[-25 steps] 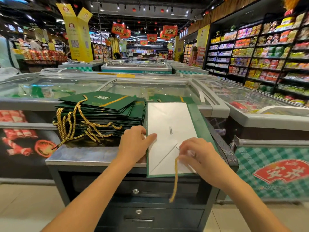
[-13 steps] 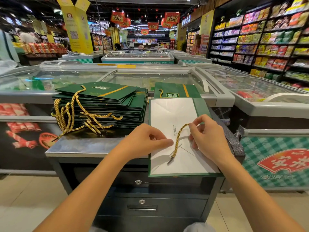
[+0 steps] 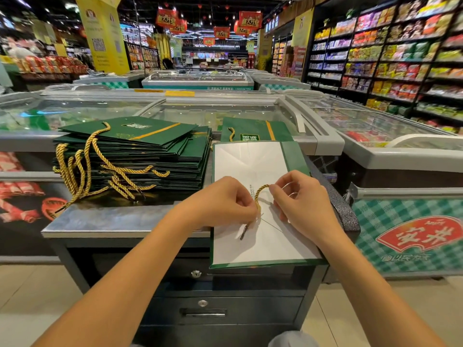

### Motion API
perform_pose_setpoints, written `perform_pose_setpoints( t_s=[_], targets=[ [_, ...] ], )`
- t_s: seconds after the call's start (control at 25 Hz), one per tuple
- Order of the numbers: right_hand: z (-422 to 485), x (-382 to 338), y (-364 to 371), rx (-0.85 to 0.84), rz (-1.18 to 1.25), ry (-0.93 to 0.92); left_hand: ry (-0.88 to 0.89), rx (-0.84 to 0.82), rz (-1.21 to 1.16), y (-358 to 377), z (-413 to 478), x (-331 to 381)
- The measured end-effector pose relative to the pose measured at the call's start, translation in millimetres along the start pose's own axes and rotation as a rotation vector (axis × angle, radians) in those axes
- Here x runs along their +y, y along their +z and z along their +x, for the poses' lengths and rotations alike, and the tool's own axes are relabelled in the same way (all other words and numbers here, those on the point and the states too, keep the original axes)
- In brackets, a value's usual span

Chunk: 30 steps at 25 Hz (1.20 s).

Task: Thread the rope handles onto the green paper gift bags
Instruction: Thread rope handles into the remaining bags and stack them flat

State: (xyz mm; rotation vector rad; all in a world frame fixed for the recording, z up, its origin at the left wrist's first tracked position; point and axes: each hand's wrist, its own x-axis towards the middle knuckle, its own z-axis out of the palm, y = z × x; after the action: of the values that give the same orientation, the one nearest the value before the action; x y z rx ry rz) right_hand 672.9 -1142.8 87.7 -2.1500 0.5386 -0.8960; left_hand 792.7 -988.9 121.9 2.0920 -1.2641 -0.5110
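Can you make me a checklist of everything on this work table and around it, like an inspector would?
Surface: metal counter top, with drawers below.
Job's things: one flat bag, white side up, at the counter's near right edge; gold rope arched over it; stack of green bags with rope handles to its left; another green bag behind it.
Clutter: nothing seen.
Hands: left hand pinches the rope low down; right hand pinches its upper end.
Cables: nothing seen.
Surroundings: glass-topped chest freezers behind; stocked shelves on the right.
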Motion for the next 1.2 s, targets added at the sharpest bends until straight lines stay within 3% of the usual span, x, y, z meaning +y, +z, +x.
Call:
perform_pose_setpoints(
  t_s=[0.28, 0.44, 1.0, 1.12, 1.2],
  targets=[
    [-5, 4, -3, -0.057, 0.073, -0.16, 0.009, 0.259, -0.811, 1, 6, -9],
    [-5, 5, -1, -0.142, 0.154, -0.197, 0.006, 0.297, -1.043, 7, 6, -14],
    [-6, 6, 1, -0.157, 0.16, -0.236, 0.059, 0.41, -0.721, 21, 10, -17],
    [-6, 7, 2, -0.135, 0.183, -0.194, 0.139, 0.537, -0.541, 20, 10, -23],
    [-6, 7, 3, -0.106, 0.189, -0.186, 0.227, 0.504, -0.449, 20, 9, -25]
  ],
)
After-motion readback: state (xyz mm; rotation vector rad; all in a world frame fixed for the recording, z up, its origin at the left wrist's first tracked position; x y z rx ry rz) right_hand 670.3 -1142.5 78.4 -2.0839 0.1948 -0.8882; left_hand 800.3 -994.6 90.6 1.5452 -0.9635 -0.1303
